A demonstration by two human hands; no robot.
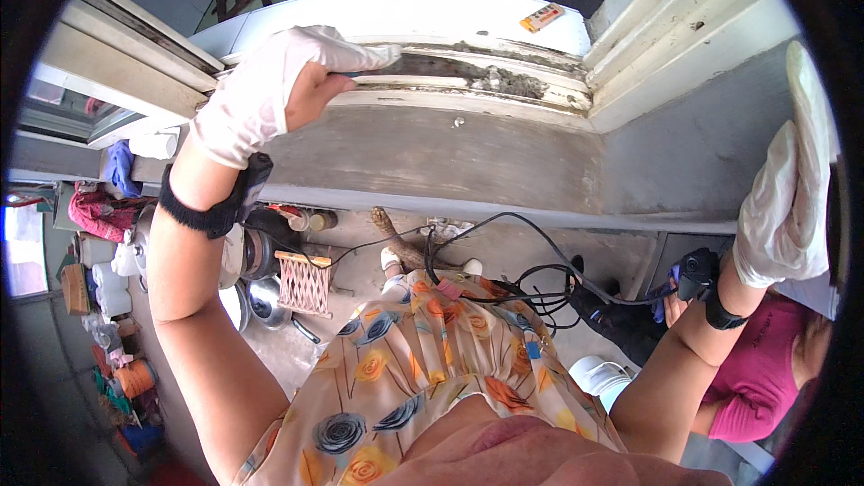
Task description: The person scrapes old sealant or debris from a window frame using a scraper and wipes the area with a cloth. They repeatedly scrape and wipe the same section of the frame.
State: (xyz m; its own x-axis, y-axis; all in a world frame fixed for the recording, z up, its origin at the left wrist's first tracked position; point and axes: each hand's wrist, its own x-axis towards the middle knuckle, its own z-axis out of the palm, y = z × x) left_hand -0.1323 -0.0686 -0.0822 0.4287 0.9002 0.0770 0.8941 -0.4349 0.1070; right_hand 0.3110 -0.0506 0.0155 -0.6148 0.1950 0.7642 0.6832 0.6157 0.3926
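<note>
My left hand [270,84], in a white glove with the thumb bare, is over the window sill track [472,81]. Its index finger points right along the groove, and a thin blue-edged flat tool [347,73] shows between finger and thumb, mostly hidden. A dark, blade-like strip [432,66] continues from the fingertip; whether it belongs to the tool is hard to tell. Grey crumbly dirt [513,83] is heaped in the groove to the right. My right hand [786,196], also gloved, is raised at the far right beside the wall, fingers extended and holding nothing.
An orange-and-white packet [542,17] lies on the white outer sill. Below the grey ledge [432,148], black cables [540,290] loop in front of me. Pots [268,300] and a folding wooden stool [304,283] stand left; a person in a pink shirt [763,371] is at right.
</note>
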